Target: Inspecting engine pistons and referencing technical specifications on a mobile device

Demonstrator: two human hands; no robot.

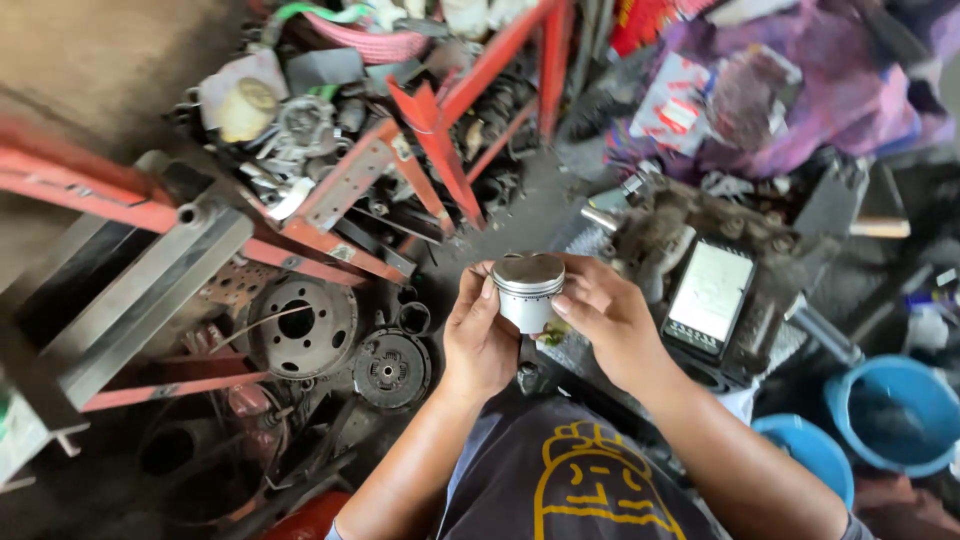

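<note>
A cluttered workshop floor strewn with metal parts. Both hands, left hand and right hand, grasp a silver piston, held upright, crown tilted toward the camera.

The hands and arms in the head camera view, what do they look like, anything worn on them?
Both forearms are bare up to the elbows, with no sleeves reaching them. The left hand and right hand wear no gloves, and no rings, watch or bands show. Below them is a dark grey shirt with a yellow printed graphic.
</note>
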